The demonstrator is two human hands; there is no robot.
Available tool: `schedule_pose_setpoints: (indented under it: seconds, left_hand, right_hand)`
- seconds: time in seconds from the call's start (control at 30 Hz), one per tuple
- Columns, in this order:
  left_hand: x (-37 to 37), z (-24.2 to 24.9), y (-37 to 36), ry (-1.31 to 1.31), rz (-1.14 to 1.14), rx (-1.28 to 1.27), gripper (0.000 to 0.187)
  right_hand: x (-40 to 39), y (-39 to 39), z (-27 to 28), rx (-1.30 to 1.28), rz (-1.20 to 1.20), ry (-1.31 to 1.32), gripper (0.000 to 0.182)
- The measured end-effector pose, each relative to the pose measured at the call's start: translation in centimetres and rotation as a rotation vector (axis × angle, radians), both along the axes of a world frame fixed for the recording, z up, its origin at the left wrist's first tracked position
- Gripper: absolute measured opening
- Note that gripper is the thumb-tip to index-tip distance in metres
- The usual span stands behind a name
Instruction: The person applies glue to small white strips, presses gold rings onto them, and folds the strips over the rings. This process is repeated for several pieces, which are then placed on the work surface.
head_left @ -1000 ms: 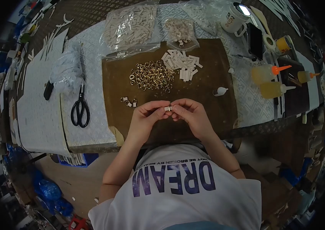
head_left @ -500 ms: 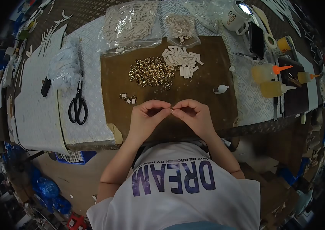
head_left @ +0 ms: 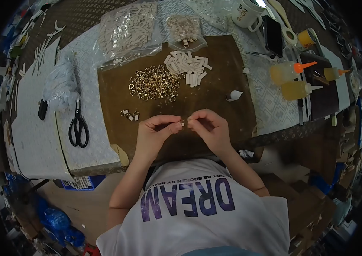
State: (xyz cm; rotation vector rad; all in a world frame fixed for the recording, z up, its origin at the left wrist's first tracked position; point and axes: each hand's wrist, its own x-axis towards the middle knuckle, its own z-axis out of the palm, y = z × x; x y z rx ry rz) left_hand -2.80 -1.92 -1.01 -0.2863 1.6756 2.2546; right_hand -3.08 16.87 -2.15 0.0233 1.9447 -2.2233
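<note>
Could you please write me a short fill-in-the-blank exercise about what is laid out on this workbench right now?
1. The left hand and the right hand pinch a small white piece over the ____ mat.
2. The scissors with black handles lie to the ____ of the mat.
3. The pile of white strips lies to the ____ of the pile of gold rings.
4. The upper glue bottle has an ____ nozzle.

Missing words: brown; left; right; orange
</note>
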Motion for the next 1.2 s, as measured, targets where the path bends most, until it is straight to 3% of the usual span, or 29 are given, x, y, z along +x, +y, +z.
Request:
schedule_pose_setpoints:
  seconds: [0.1, 0.13, 0.23, 0.43, 0.53, 0.63, 0.8, 0.9, 1.2]
  left_hand:
    - [-0.4, -0.3, -0.1, -0.053, 0.003, 0.070, 0.018]
    - [-0.4, -0.4, -0.2, -0.071, 0.003, 0.092, 0.018]
    - [-0.6, 0.0, -0.1, -0.153, 0.008, 0.119, 0.018]
    - [-0.6, -0.3, -0.1, -0.163, 0.022, 0.175, 0.021]
    - [-0.5, -0.2, -0.1, -0.170, 0.064, 0.168, 0.021]
    - [-0.4, 0.3, -0.2, -0.192, 0.114, 0.172, 0.022]
    - [-0.3, 0.3, -0.5, -0.194, 0.128, 0.181, 0.024]
    - [-0.1, 0.6, -0.4, -0.178, 0.127, 0.154, 0.024]
    - [0.2, 0.9, -0.5, -0.131, 0.123, 0.109, 0.022]
  right_hand:
    - [0.4, 1.7, -2.2, 0.127, -0.395, 0.302, 0.023]
    - [-0.1, 2.8, -3.0, 0.229, -0.475, 0.355, 0.034]
    - [-1.6, 3.9, -2.5, 0.468, -0.657, 0.434, 0.041]
    - [-3.0, 5.9, -3.2, 0.323, -0.381, 0.162, 0.043]
    - [-2.8, 5.8, -2.9, 0.135, -0.334, 0.163, 0.040]
    - [-1.6, 5.3, -0.6, 0.087, -0.081, 0.230, 0.040]
    - [-0.2, 3.5, 2.8, 0.395, 0.085, 0.322, 0.040]
    - [0.0, 2.7, 2.9, 0.468, 0.073, 0.482, 0.040]
    - [0.1, 2.0, 3.3, 0.517, 0.101, 0.473, 0.040]
